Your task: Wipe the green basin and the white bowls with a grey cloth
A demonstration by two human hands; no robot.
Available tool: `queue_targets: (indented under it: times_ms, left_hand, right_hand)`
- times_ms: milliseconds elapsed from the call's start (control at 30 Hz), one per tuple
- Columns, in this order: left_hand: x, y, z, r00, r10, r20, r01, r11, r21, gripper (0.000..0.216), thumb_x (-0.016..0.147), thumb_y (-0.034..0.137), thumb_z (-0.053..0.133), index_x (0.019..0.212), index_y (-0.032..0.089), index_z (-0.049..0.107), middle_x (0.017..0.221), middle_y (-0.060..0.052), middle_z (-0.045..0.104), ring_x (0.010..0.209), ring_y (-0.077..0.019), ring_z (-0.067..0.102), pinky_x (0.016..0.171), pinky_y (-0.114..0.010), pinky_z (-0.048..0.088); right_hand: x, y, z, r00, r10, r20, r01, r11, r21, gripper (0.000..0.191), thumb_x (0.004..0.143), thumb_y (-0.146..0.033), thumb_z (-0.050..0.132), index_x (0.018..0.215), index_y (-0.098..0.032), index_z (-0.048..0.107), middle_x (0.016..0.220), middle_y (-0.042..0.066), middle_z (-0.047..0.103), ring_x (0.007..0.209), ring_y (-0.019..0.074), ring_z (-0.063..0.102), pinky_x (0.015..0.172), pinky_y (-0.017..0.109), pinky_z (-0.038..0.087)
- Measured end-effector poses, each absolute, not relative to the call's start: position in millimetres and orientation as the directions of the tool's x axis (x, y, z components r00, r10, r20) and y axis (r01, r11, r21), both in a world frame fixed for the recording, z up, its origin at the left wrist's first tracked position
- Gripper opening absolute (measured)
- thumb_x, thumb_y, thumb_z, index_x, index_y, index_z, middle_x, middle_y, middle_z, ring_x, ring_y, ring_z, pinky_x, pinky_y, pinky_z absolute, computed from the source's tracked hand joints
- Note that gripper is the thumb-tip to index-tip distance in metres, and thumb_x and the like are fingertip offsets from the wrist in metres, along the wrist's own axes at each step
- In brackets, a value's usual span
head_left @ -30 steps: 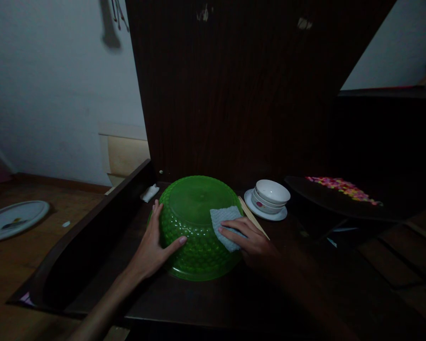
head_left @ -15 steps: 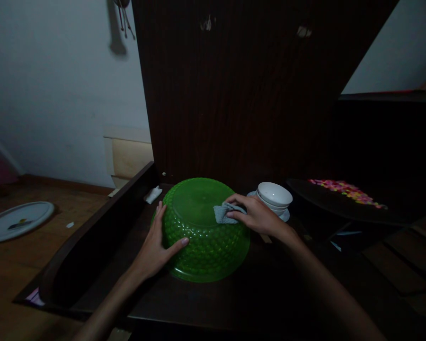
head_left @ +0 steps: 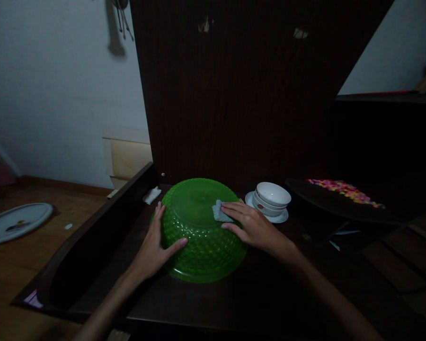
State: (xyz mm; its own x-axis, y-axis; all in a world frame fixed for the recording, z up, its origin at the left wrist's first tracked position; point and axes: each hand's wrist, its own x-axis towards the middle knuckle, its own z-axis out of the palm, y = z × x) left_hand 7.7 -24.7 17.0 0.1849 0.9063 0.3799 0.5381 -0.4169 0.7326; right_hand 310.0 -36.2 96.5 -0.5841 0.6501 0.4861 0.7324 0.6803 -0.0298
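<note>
An upside-down green plastic basin [head_left: 199, 199] with a bumpy, translucent wall rests on the dark wooden surface. My left hand [head_left: 156, 246] grips its left side, thumb spread across the near wall and fingers along the far left. On the right part of the basin's flat bottom lies a small grey-blue cloth [head_left: 220, 212]. My right hand [head_left: 252, 225] presses that cloth against the bottom's edge, fingers extended over it and thumb at its near side. Part of the cloth is hidden under the fingers.
Stacked white bowls [head_left: 273, 194] stand on a white plate [head_left: 282, 218] right of the basin. A crumpled white tissue [head_left: 152, 195] lies to its left, by a raised wooden side rail [head_left: 102, 237]. A tall dark panel [head_left: 234, 94] rises behind.
My right hand has flattened from a pinch on the cloth to fingers laid over it. The cloth is bunched differently at nearly the same spot. My left hand stays on the basin.
</note>
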Motion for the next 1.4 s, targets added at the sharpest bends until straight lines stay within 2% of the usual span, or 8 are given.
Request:
queue_targets:
  times_ms: [200,367,500,600,867,1133,1300,1400]
  left_hand:
    - [7,-24,18,0.197,0.91,0.366,0.541,-0.412,0.734,0.105,0.081,0.063,0.068,0.16,0.026,0.008,0.17,-0.017,0.007,0.154,-0.0385,0.016,0.122,-0.063,0.02]
    - [6,-23,17,0.2,0.904,0.377,0.532,-0.423,0.733,0.106,0.081,0.062,0.069,0.16,0.027,0.008,0.17,-0.017,0.006,0.153,-0.0388,0.016,0.122,-0.063,0.02]
    - [6,-23,17,0.202,0.901,0.383,0.528,-0.43,0.732,0.105,0.081,0.061,0.069,0.16,0.027,0.008,0.17,-0.017,0.007,0.154,-0.0382,0.016,0.122,-0.063,0.02]
    - [6,-24,18,0.199,0.905,0.375,0.527,-0.422,0.738,0.105,0.08,0.062,0.069,0.16,0.027,0.01,0.17,-0.017,0.008,0.154,-0.038,0.017,0.122,-0.062,0.02]
    - [7,-24,25,0.199,0.917,0.346,0.533,-0.398,0.747,0.106,0.08,0.064,0.068,0.159,0.024,0.01,0.17,-0.018,0.007,0.154,-0.0377,0.016,0.122,-0.062,0.018]
    - [-6,-7,27,0.333,0.878,0.343,0.417,-0.464,0.782,0.103,0.084,0.062,0.063,0.161,0.02,0.008,0.169,-0.018,0.008,0.154,-0.0387,0.013,0.123,-0.062,0.012]
    - [-16,13,34,0.389,0.846,0.364,0.38,-0.507,0.774,0.098,0.087,0.063,0.056,0.161,0.02,0.011,0.17,-0.015,0.009,0.154,-0.04,0.013,0.122,-0.064,0.012]
    - [-19,11,37,0.371,0.835,0.407,0.441,-0.544,0.714,0.095,0.088,0.061,0.056,0.162,0.021,0.011,0.17,-0.015,0.008,0.155,-0.039,0.01,0.122,-0.063,0.011]
  right_hand:
    - [323,-34,90,-0.607,0.619,0.499,0.675,0.733,-0.088,0.049,0.093,-0.008,0.057,0.14,-0.019,0.058,0.134,0.013,0.066,0.124,0.025,0.064,0.104,0.047,0.055]
    - [318,-42,70,-0.664,0.442,0.603,0.591,0.804,0.061,0.054,0.088,0.006,0.041,0.139,-0.006,0.056,0.131,0.02,0.066,0.129,0.0249,0.059,0.105,0.042,0.055]
    - [316,-66,41,-0.661,0.3,0.688,0.526,0.839,0.139,0.048,0.093,0.002,0.037,0.138,-0.003,0.055,0.128,0.02,0.069,0.138,0.0253,0.049,0.109,0.043,0.051]
    - [322,-89,19,-0.663,0.332,0.671,0.526,0.845,0.102,0.04,0.099,-0.005,0.038,0.132,-0.008,0.061,0.125,0.015,0.071,0.134,0.0216,0.053,0.11,0.036,0.05]
    - [324,-119,-18,-0.664,0.522,0.536,0.555,0.824,-0.114,0.052,0.088,0.003,0.035,0.129,-0.011,0.063,0.12,0.013,0.074,0.113,0.0179,0.07,0.101,0.031,0.055]
    - [294,-128,-21,-0.666,0.522,0.532,0.42,0.853,-0.311,0.052,0.086,-0.004,0.043,0.134,-0.014,0.058,0.125,0.014,0.071,0.117,0.0205,0.068,0.097,0.033,0.056]
    - [271,-129,0,-0.405,0.72,0.564,0.395,0.694,-0.602,0.032,0.095,-0.014,0.051,0.115,-0.025,0.073,0.101,0.004,0.08,0.085,0.019,0.078,0.076,0.028,0.064]
    - [276,-123,21,-0.204,0.759,0.618,0.479,0.628,-0.613,0.026,0.095,-0.021,0.056,0.109,-0.027,0.078,0.093,0.003,0.081,0.075,0.022,0.079,0.066,0.03,0.066]
